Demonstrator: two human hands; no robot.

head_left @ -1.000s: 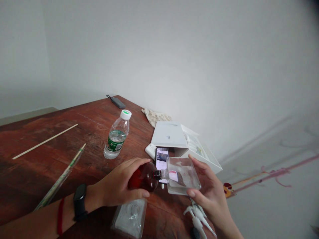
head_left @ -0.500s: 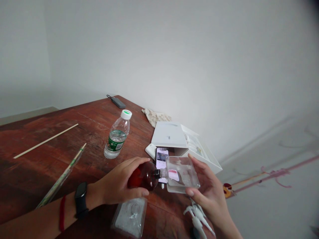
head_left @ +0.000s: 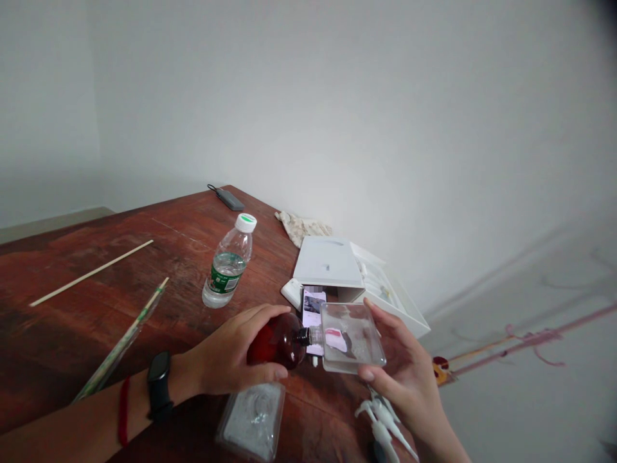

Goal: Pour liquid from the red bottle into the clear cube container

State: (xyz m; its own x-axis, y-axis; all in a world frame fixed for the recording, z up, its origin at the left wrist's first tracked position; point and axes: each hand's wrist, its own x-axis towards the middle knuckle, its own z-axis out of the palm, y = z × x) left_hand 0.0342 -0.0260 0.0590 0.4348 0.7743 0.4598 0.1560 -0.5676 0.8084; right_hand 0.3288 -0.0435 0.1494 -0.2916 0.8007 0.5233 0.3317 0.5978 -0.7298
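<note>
My left hand (head_left: 241,350) is wrapped round a dark red-brown bottle (head_left: 290,341), tipped on its side with its black threaded mouth pointing right. That mouth meets the short neck of a clear square bottle (head_left: 357,344). Whether one mouth sits inside the other I cannot tell. My right hand (head_left: 398,366) grips the clear bottle by its right end, thumb below and fingers above. Through its wall shows a pinkish patch, perhaps the phone screen behind. A phone (head_left: 314,305) with a lit screen lies behind the two mouths. Below my left hand is a clear flat plastic case (head_left: 255,421).
A water bottle (head_left: 227,263) stands upright on the wooden table (head_left: 183,257). Thin sticks (head_left: 91,273) and a wrapped bundle (head_left: 125,341) lie left. White boxes (head_left: 328,263), a cloth (head_left: 301,225) and a grey device (head_left: 229,198) are behind. White spray nozzles (head_left: 383,421) lie near my right wrist.
The view has shifted very slightly. Both hands keep their holds, and the two bottles stay mouth to mouth.
</note>
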